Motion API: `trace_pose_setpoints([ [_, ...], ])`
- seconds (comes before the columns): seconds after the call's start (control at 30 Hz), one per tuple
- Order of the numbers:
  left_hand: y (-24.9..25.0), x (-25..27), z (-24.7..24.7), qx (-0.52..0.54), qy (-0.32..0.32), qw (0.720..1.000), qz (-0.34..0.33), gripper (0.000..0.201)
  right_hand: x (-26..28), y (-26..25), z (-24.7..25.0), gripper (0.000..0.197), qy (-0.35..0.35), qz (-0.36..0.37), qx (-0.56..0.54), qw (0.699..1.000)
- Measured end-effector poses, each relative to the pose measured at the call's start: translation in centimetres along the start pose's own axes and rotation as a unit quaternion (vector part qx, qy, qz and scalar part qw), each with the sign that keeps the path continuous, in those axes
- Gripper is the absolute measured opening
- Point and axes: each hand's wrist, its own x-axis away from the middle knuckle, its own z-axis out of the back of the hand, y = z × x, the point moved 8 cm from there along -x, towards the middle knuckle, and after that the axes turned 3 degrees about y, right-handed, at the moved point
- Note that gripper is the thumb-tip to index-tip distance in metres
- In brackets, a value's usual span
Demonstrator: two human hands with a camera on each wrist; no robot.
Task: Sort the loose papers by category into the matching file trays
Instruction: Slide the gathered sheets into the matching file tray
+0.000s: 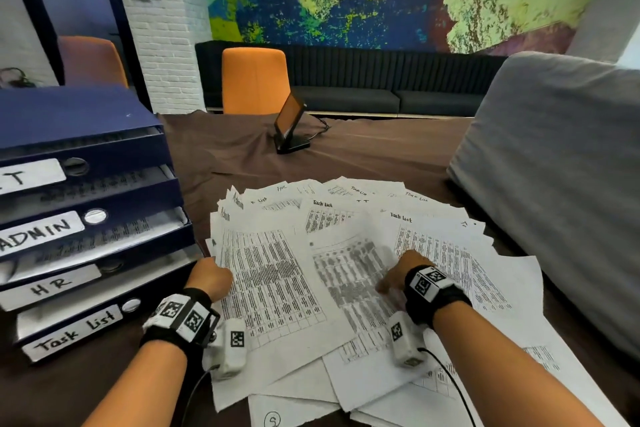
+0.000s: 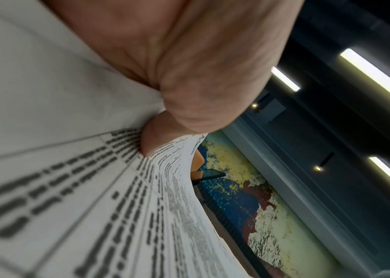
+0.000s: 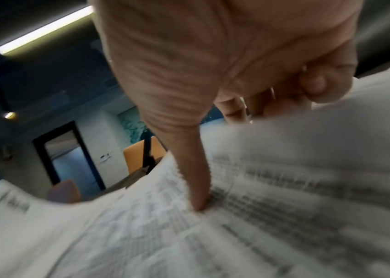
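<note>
Left hand pinches an Admin sheet at the fanned papers' left edge beside the trays, right hand pressing, grip unclear; neighbouring sheets may drag along.

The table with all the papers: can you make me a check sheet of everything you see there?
Surface: table under a brown cloth, wrinkled.
Job's things: loose papers fanned out, headed Task List and Admin; stacked blue file trays labelled ADMIN, HR, Task List.
Clutter: tilted tablet on a stand; grey cushion.
Grippers: left hand pinches a sheet's edge; right hand pinches a sheet.
Cables: wrist camera leads; tablet cable.
Surroundings: orange chairs, dark bench, painted wall.
</note>
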Motion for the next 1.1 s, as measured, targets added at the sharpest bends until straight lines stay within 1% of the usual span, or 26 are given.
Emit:
trace_pose_setpoints([
  [0.03, -0.3, -0.1, -0.1, 0.008, -0.004, 1.0, 0.005, 0.026, -0.3, 0.3, 0.6, 0.047, 0.021, -0.002, -0.019, 1.0],
  [0.07, -0.6, 0.0, -0.1, 0.021, -0.003, 1.0, 0.01, 0.025, -0.6, 0.6, 1.1, 0.037, 0.042, -0.006, -0.043, 0.998],
  [0.13, -0.7, 0.1, 0.0, 0.045, 0.001, 0.999, 0.015, 0.023, -1.1, 1.5, 2.3, 0.03, 0.076, -0.018, -0.096, 0.992],
  [0.23, -0.8, 0.4, -0.1, 0.066, 0.001, 0.997, 0.025, 0.024, -1.4, 2.7, 3.7, 0.028, 0.098, -0.02, -0.156, 0.983],
  [0.3, -0.5, 0.6, -0.2, 0.071, 0.0, 0.997, 0.027, 0.025, -1.6, 3.3, 4.2, 0.023, 0.112, -0.006, -0.16, 0.981],
  [0.4, 0.0, 0.9, -0.4, 0.076, -0.004, 0.997, 0.023, 0.027, -1.4, 3.5, 4.8, 0.003, 0.134, 0.019, -0.14, 0.981],
  [0.43, 0.1, 0.9, -0.4, 0.077, -0.005, 0.997, 0.021, 0.027, -1.3, 3.7, 4.9, 0.007, 0.138, 0.02, -0.128, 0.982],
  [0.53, 0.4, 1.0, -0.4, 0.091, -0.004, 0.996, 0.016, 0.029, -1.1, 4.4, 5.3, 0.026, 0.149, 0.005, -0.103, 0.983],
  [0.57, 0.7, 1.1, -0.5, 0.097, -0.006, 0.995, 0.011, 0.029, -1.1, 4.6, 5.7, 0.028, 0.156, 0.005, -0.104, 0.982],
  [0.63, 1.1, 1.3, -0.6, 0.121, -0.007, 0.993, -0.003, 0.033, -1.3, 4.5, 7.1, 0.024, 0.18, 0.015, -0.123, 0.976],
  [0.77, 1.5, 1.9, -2.0, 0.164, -0.035, 0.986, -0.013, 0.038, -1.6, 3.0, 11.9, 0.017, 0.266, 0.063, -0.193, 0.942],
  [0.83, 1.4, 2.1, -2.7, 0.175, -0.053, 0.983, -0.013, 0.037, -1.8, 2.3, 14.4, 0.02, 0.303, 0.085, -0.244, 0.917],
  [0.9, 1.4, 2.5, -2.9, 0.182, -0.058, 0.981, -0.01, 0.035, -1.8, 1.4, 16.2, 0.022, 0.324, 0.107, -0.294, 0.893],
  [0.93, 1.3, 2.5, -2.9, 0.187, -0.054, 0.981, -0.008, 0.035, -1.8, 0.8, 16.6, 0.022, 0.324, 0.116, -0.308, 0.887],
  [0.97, 1.3, 2.5, -2.8, 0.195, -0.052, 0.979, -0.008, 0.035, -1.7, 0.0, 16.4, 0.022, 0.311, 0.126, -0.313, 0.888],
  [1.03, 1.2, 2.4, -2.7, 0.197, -0.054, 0.979, -0.009, 0.036, -1.2, -2.2, 14.3, 0.021, 0.252, 0.14, -0.324, 0.901],
  [1.1, 1.1, 2.2, -2.7, 0.203, -0.055, 0.978, -0.007, 0.04, -0.9, -4.1, 10.5, 0.022, 0.185, 0.154, -0.312, 0.919],
])
